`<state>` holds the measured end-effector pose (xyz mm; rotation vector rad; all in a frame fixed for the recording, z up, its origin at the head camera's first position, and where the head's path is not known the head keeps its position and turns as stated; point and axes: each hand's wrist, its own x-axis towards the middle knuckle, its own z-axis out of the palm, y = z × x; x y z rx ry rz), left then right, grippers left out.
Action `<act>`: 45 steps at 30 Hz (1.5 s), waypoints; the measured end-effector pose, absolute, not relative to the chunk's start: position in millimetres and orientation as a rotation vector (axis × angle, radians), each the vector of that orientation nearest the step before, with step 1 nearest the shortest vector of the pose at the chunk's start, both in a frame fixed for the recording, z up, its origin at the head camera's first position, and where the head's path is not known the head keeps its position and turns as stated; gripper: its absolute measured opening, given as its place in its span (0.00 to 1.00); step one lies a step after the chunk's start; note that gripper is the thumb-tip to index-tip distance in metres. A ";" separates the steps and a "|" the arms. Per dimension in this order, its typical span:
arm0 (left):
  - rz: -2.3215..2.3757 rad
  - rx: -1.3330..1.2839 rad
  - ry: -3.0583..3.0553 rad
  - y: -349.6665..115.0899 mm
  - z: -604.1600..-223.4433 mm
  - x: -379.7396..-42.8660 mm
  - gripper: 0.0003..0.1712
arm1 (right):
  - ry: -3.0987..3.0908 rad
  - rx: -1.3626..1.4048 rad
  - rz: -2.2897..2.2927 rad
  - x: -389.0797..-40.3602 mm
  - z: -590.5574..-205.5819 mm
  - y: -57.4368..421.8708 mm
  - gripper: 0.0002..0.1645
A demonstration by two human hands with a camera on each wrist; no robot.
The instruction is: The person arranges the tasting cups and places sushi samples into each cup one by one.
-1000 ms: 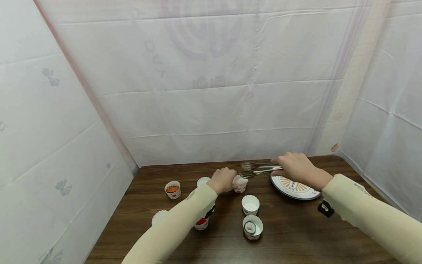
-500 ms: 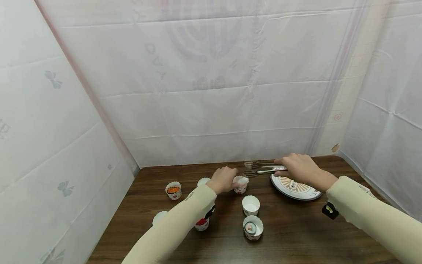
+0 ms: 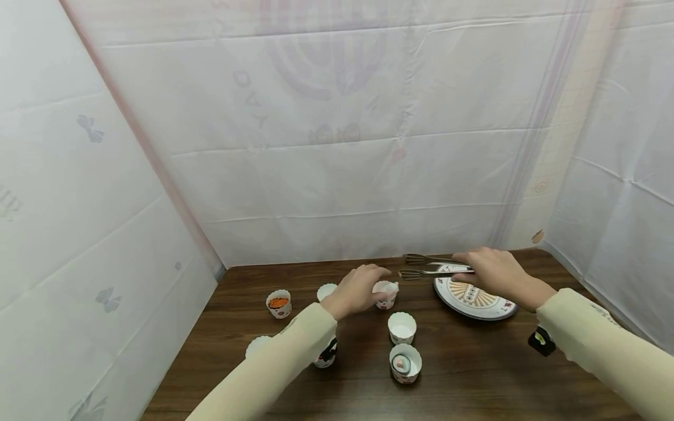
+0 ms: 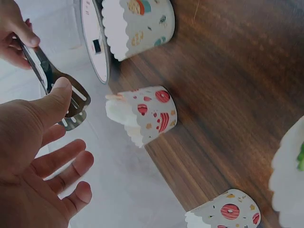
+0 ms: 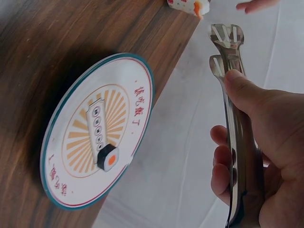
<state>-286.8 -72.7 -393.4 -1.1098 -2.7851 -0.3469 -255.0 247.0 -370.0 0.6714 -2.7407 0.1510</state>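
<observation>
My right hand (image 3: 492, 272) grips metal serving tongs (image 5: 235, 128), thumb along one arm and fingers curled round the other. Their slotted ends (image 3: 413, 273) stand apart, pointing left. Just left of a paper cup (image 4: 152, 114) with a dessert print, my left hand (image 3: 358, 290) has its fingers spread and nothing in its grasp. A soft-looking white piece (image 4: 119, 111) rises above that cup's rim. Below the tongs lies a round printed plate (image 5: 135, 71), with a small sushi roll (image 5: 108, 157) wrapped in dark seaweed on it.
A paper cup with orange bits (image 3: 278, 303) stands at the left back. Nearer me are a bare white cup (image 3: 402, 327) and a cup (image 3: 406, 374) holding another roll. More cups sit partly behind my left arm. A cloth wall (image 3: 316, 234) rises behind the wooden table.
The tongs have moved right with my right hand, away from the cup with the white piece. My left hand has spread its fingers and drawn slightly back from that cup.
</observation>
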 end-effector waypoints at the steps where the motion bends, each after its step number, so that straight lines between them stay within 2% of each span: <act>1: -0.368 -1.125 -2.777 -73.5 -393.8 -284.8 0.27 | -2.736 0.667 0.153 -255.4 -371.0 248.6 0.28; 12: -0.436 -1.280 -2.813 -75.4 -407.1 -270.6 0.34 | -2.752 0.600 0.168 -259.6 -385.0 272.5 0.31; 25: -0.313 -1.354 -2.753 -67.2 -425.8 -261.6 0.33 | -2.803 0.497 0.191 -264.4 -399.5 302.5 0.34; 45: -0.253 -1.344 -2.741 -61.2 -432.2 -259.4 0.32 | -2.886 0.352 0.200 -268.8 -412.1 332.3 0.40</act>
